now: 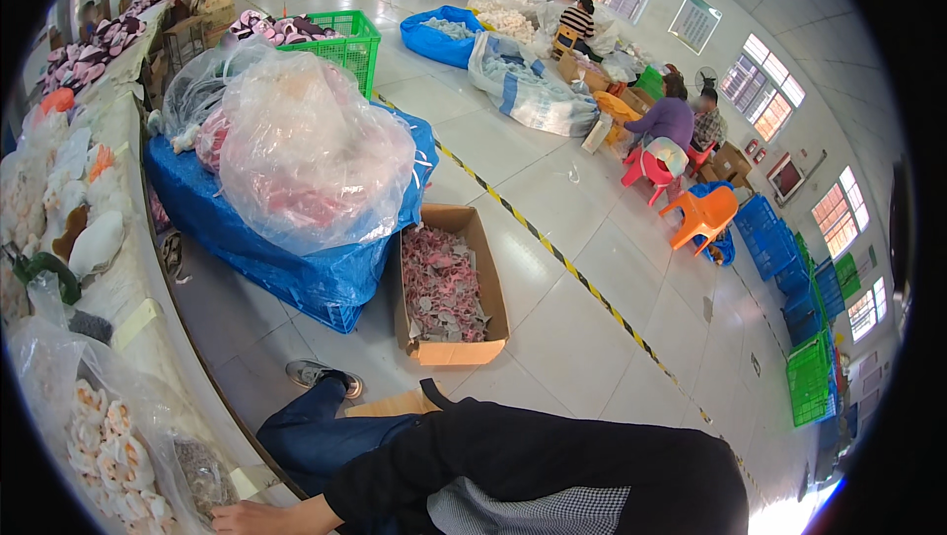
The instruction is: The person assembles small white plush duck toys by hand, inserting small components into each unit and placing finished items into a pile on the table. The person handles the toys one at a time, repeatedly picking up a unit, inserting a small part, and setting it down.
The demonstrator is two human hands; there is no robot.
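Observation:
My right hand (258,518) shows at the lower left, at the end of a black sleeve reaching across to the worktable (148,338). Its fingers look bent and closed, but the bottom edge cuts them off, so whatever they hold is hidden. Just beyond the fingers lies a grey-brown fuzzy bundle (202,476) in clear plastic. Beside that, an open clear bag holds several small white and orange-brown plush pieces (113,446). My left hand is out of the picture.
A cardboard box (457,353) of pink and grey scraps stands on the floor by a large blue sack (286,284) topped with a clear bag (311,141). Behind is a green crate (360,47). Yellow-black tape (552,249) crosses the floor. People sit farther off, near an orange chair (702,214).

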